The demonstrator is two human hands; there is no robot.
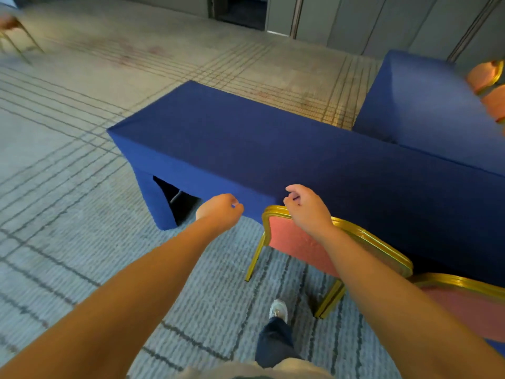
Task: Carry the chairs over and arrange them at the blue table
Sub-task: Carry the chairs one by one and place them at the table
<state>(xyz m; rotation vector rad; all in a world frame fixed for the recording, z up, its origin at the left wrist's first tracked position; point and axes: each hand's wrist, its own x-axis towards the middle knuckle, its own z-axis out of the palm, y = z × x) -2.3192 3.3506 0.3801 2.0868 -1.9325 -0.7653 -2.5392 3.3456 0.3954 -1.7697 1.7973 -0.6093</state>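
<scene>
Your shoe (278, 310) is on the carpet (68, 214) at 6 o'clock, close under you. Both your arms reach forward.

Your left hand (221, 212) hangs in the air at about 12 o'clock. Its fingers are loosely curled and it holds nothing. Your right hand (306, 206) is at 1 o'clock, also loosely curled and holding nothing. It is over the top rail of the chair (295, 242). Whether your wrist touches the rail, you cannot tell from here.

That chair has a pink back in a gold frame. It stands upright with its back toward you, right against the near side of the tabletop (273, 149). A second chair (464, 302) of the same kind stands just beside it at 4 o'clock, along the same side.

The tabletop, covered in blue cloth, runs from 11 o'clock across to 3 o'clock. Its near left leg stands on the carpet.

Beyond it, at 2 o'clock, is a second tabletop (423, 105), also blue, with far chairs (486, 77) at its right edge. A blurred chair (11, 28) stands well apart at 10 o'clock.
</scene>
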